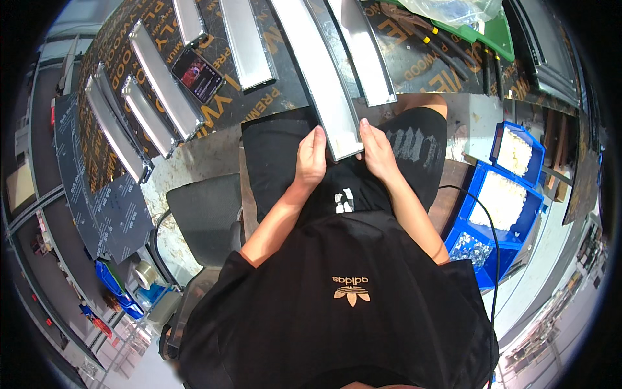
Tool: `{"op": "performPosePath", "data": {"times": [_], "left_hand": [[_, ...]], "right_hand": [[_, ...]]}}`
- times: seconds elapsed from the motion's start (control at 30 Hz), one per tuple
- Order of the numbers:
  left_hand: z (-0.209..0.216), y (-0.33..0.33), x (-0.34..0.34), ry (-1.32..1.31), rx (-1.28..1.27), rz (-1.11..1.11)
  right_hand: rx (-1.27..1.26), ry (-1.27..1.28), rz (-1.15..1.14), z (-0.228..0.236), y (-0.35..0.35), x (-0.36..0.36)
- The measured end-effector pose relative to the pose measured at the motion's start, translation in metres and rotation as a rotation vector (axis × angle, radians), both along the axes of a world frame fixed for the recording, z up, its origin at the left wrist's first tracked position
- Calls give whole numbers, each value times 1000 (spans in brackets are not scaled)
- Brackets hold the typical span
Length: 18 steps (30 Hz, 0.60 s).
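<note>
A long silvery metal channel [324, 71] reaches from the far edge of the view over the table edge, its near end above my lap. My left hand [312, 157] is pressed against the left side of that end, thumb up along the rim. On the opposite side my right hand [378, 150] grips it the same way, with its lower fingers partly hidden. A small pale piece seems to sit inside the near end; I cannot make out what it is. Close by on the right lies a second wide channel [369, 58], and on the left another channel [249, 52].
More channels [165, 84] lie on the printed plywood table [227, 107] at left, beside a phone [197, 76]. Pliers-like tools [447, 48] and a green tray [502, 39] are at far right. Blue bins [534, 217] hold white and metallic small parts. A black chair [204, 217] stands left.
</note>
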<state>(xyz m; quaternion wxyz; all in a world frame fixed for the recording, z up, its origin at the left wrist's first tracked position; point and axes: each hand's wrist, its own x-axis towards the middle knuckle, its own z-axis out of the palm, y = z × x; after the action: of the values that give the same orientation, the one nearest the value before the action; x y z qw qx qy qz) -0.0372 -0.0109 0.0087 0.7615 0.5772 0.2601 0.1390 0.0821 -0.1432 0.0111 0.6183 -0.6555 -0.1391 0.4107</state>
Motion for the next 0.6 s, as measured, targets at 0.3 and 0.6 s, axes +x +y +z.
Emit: {"op": "performPosePath", "data": {"times": [0.3, 0.6], "left_hand": [[10, 2, 7, -103, 319, -40], [-3, -1, 12, -133, -31, -176]], "right_hand": [[72, 270, 63, 6, 1, 6], [70, 465, -27, 7, -1, 9]]}}
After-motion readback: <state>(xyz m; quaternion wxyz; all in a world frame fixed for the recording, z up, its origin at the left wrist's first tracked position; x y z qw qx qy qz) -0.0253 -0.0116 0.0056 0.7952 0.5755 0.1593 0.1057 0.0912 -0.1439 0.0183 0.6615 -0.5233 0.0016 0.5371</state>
